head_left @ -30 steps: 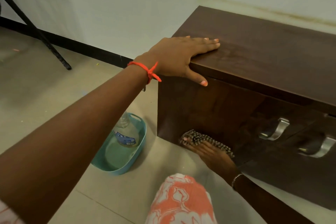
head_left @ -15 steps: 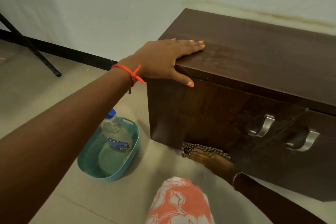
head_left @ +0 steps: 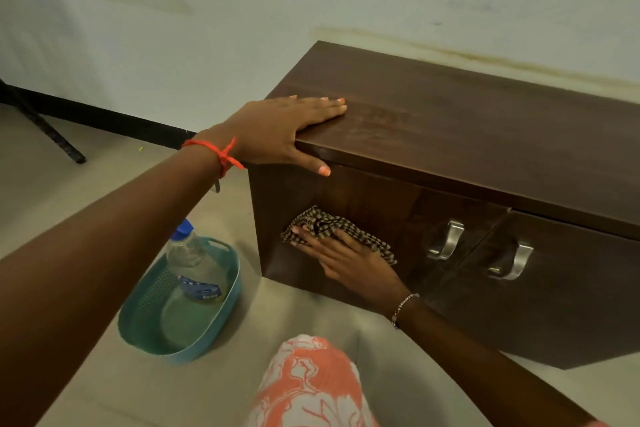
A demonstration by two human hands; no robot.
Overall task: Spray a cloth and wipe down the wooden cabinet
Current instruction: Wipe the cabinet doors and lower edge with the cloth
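The checked cloth [head_left: 332, 224], woven in brown and cream and bunched into soft folds, is lying against the wooden cabinet [head_left: 450, 121], on the front panel near its left edge, about midway up. The right hand [head_left: 349, 263] is pressing it there with fingers straight and spread. The left hand [head_left: 277, 130] is resting flat and uncurled on the front left corner of the cabinet's top, thumb hanging over the front edge. The cabinet is showing dark brown grain with a faint sheen, a slab top and two curved brushed-metal handles [head_left: 446, 241] on its front. On the tiled floor by its left side, a clear plastic spray bottle [head_left: 194, 263] with a blue cap is leaning inside an oval teal plastic basin [head_left: 145, 333].
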